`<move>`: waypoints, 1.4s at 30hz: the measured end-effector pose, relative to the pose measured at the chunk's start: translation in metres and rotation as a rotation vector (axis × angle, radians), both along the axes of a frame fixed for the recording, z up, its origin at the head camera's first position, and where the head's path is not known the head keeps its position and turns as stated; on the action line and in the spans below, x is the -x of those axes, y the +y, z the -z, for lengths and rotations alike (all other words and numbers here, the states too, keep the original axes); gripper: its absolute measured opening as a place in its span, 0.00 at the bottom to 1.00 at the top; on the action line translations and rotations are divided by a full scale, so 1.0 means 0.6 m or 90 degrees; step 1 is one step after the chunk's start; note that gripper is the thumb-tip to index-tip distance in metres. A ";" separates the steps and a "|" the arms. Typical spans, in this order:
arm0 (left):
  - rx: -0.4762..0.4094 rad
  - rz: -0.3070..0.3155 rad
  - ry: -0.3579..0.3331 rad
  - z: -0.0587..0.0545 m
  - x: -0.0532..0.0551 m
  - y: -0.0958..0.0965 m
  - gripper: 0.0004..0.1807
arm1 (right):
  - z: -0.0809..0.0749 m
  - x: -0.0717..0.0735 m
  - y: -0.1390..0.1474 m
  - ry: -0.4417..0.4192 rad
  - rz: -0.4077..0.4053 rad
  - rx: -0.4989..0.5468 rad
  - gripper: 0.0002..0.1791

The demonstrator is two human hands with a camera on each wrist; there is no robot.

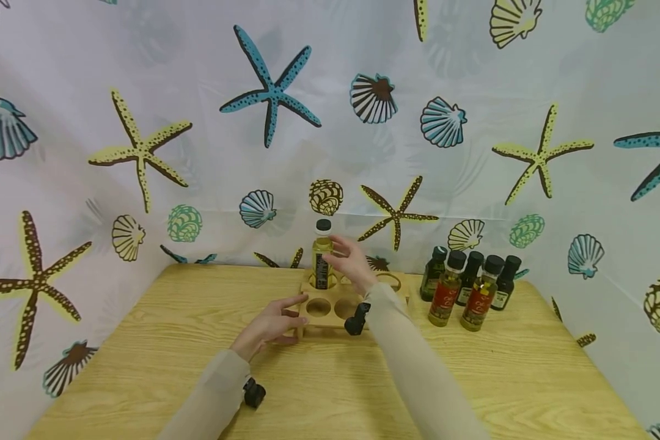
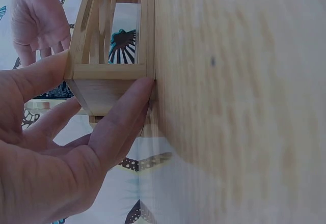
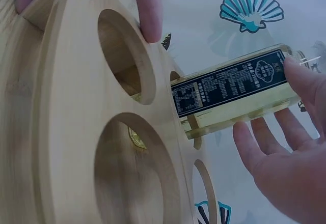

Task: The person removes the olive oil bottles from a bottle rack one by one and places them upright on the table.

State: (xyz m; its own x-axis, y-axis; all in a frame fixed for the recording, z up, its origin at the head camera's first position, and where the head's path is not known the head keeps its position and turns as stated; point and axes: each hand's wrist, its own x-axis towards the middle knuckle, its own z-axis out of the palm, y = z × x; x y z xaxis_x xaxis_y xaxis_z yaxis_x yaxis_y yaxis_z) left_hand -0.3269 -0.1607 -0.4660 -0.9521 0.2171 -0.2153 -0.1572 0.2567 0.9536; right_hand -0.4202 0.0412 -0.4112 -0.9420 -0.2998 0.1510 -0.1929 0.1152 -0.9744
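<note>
A clear glass bottle of yellow oil (image 1: 322, 260) with a black cap and dark label stands in a rear hole of a wooden bottle rack (image 1: 330, 319). My right hand (image 1: 354, 264) holds the bottle's upper part from the right. In the right wrist view its thumb lies over the label end of the bottle (image 3: 229, 84), and the lower fingers hang loosely beneath. My left hand (image 1: 272, 321) grips the rack's left end. Its fingers spread around the end panel, one fingertip at the bottom edge by the table in the left wrist view.
Right of the rack, several dark-capped bottles stand grouped: two with red labels (image 1: 444, 296) in front, darker bottles (image 1: 506, 284) behind. The wooden table (image 1: 198, 318) ends at a patterned cloth (image 1: 330, 134) with starfish and shells at the back and sides.
</note>
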 end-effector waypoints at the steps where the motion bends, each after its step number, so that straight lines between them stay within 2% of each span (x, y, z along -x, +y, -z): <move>1: 0.000 0.001 0.000 0.000 0.000 0.000 0.34 | 0.002 0.001 -0.001 0.000 0.004 -0.005 0.31; 8: -0.003 -0.001 0.002 0.002 0.000 0.003 0.34 | 0.007 0.004 -0.005 -0.012 0.010 0.002 0.30; 18: 0.001 0.002 0.009 0.002 0.002 0.001 0.34 | 0.010 0.004 -0.004 0.018 -0.001 0.006 0.29; 32: -0.012 -0.001 0.003 0.003 0.000 0.001 0.35 | -0.033 -0.009 0.012 0.061 -0.018 0.048 0.34; 42: -0.006 0.001 0.006 0.000 -0.002 0.001 0.35 | -0.053 -0.021 0.026 0.062 -0.011 0.074 0.34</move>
